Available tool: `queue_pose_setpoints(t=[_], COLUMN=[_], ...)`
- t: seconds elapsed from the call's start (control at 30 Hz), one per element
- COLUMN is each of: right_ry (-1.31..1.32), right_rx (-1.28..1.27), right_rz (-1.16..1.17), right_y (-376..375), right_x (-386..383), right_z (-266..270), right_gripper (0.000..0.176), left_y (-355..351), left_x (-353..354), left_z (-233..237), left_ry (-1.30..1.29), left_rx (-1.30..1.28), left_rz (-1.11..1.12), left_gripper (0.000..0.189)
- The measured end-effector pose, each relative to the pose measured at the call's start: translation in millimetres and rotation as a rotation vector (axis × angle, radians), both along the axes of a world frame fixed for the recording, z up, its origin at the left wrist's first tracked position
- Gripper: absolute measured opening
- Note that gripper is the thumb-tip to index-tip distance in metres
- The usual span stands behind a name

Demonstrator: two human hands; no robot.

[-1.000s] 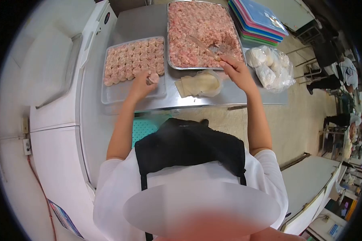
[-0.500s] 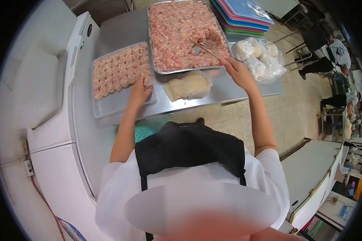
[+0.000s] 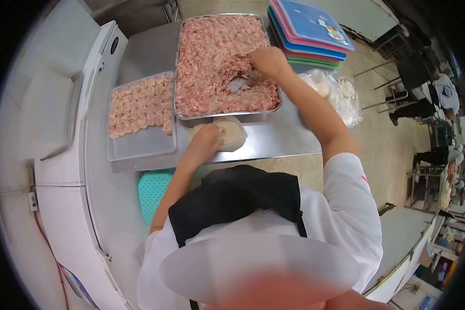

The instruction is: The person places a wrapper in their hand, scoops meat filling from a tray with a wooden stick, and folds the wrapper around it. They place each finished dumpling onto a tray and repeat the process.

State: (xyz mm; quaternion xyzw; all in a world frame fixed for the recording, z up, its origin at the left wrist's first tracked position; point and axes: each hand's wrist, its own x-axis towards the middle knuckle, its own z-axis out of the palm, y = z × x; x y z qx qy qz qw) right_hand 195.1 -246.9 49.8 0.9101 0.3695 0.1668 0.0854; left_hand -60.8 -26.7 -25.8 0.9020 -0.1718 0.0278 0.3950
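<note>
- The person's left hand lies palm down with its fingers on a flat stack of thin, pale cream sheets; whether the fingertips have pinched one cannot be told.
- The person's right hand is at the far right part of the pink minced meat, its fingers curled in close; what it may be gripping is hidden, so its hold cannot be told.
- The meat fills a large rectangular silver metal tray. Just nearer the person than the right hand is a scooped-out hollow where the tray's bottom shows.
- The stack of sheets lies just beside the near edge of the metal tray, partly in clear plastic.
- Left of the metal tray is a shallow rectangular clear plastic tray. Small round pinkish filled pieces stand in close rows over its far part, with one at the right end of the nearest row; the near part is bare.
- Both trays rest on a shiny stainless steel table.
- On its right side are a knotted clear plastic bag with whitish contents and, farther back, a pile of blue, pink and green plastic lids.
- Below the table's near edge is a perforated turquoise plastic surface.
</note>
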Motion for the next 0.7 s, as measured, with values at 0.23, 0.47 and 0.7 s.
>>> queue_pose_setpoints(t=[0.23,0.47,0.7], right_ry=[0.122,0.118,0.172], right_rx=[-0.034,0.004,0.026], right_rz=[0.140,0.200,0.305], right_y=[-19,-40,-23], right_x=[-60,-49,-68], right_z=[-21,14,-43], right_gripper=[0.012,0.013,0.013], left_y=[-28,-16,-31], left_x=[2,6,6], left_z=[-13,-14,-13], left_ry=[-0.008,0.152,-0.095], left_rx=[0.133,-0.019,0.146], left_rz=[0.174,0.205,0.251], left_gripper=[0.028,0.024,0.020])
